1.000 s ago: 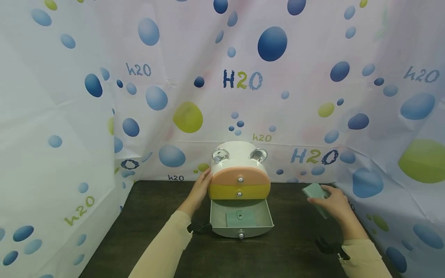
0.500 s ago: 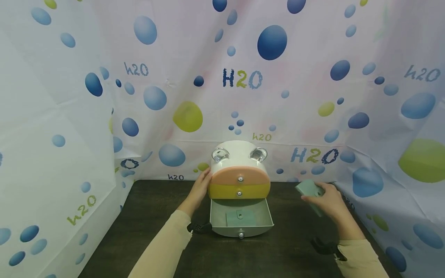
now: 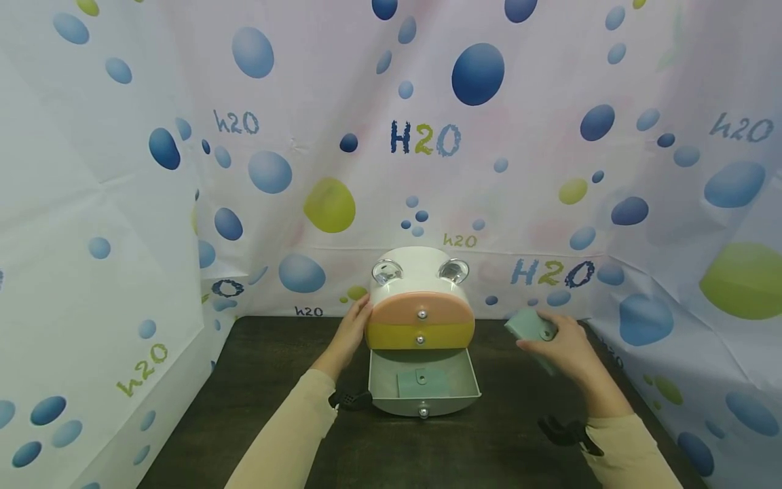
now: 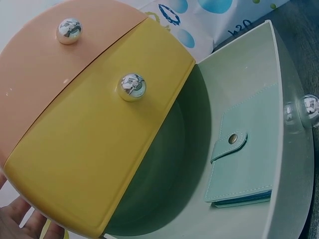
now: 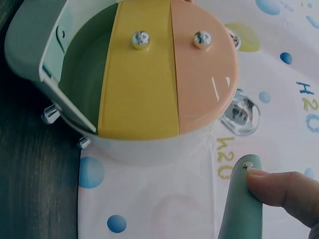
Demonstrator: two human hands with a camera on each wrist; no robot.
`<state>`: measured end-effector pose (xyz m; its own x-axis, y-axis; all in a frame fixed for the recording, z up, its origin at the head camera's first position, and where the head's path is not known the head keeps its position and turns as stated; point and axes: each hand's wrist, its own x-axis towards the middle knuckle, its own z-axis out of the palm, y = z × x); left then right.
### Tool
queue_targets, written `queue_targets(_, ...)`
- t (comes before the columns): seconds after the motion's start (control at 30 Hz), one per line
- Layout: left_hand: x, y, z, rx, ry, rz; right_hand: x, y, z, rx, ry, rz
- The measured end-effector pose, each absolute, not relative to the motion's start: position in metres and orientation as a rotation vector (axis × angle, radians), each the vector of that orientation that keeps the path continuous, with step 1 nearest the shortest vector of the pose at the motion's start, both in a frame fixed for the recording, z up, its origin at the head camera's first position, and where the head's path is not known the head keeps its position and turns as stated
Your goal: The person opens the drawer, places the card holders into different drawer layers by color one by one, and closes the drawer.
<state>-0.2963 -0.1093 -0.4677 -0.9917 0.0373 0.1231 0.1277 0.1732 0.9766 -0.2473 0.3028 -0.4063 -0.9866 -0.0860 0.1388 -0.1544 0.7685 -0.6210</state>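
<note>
A small storage box [image 3: 418,278] with a white frog-like top, silver eyes and round knobs stands near the back of the table. Its peach and yellow drawers are closed; the green bottom drawer [image 3: 397,408] is pulled out. A mint-green snap wallet [image 4: 249,154] lies in that drawer, its tab fastened. My left hand [image 3: 348,339] rests against the box's left side, with fingers [image 4: 35,225] along its edge. To the right, above the table, my right hand [image 3: 568,348] pinches another mint-green wallet [image 3: 527,327] with a snap; the thumb presses near the snap in the right wrist view.
The dark wooden table [image 3: 391,451] runs up to a white sheet [image 3: 525,197] printed with blue and green drops, which hangs behind and along both sides. A black wrist strap [image 3: 351,401] on the left arm sits close to the open drawer's left corner.
My right hand has moved left and slightly up with the wallet, towards the box. The left hand, the box and the wallet in the drawer have stayed in place.
</note>
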Motion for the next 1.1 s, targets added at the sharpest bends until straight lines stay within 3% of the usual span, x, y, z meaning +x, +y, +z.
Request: queue_targets(1.1, -0.299, -0.109, -0.471, -0.184, -2.333, -1.962, -0.249, 0.242, -0.395, 0.47, -2.781, 1.035)
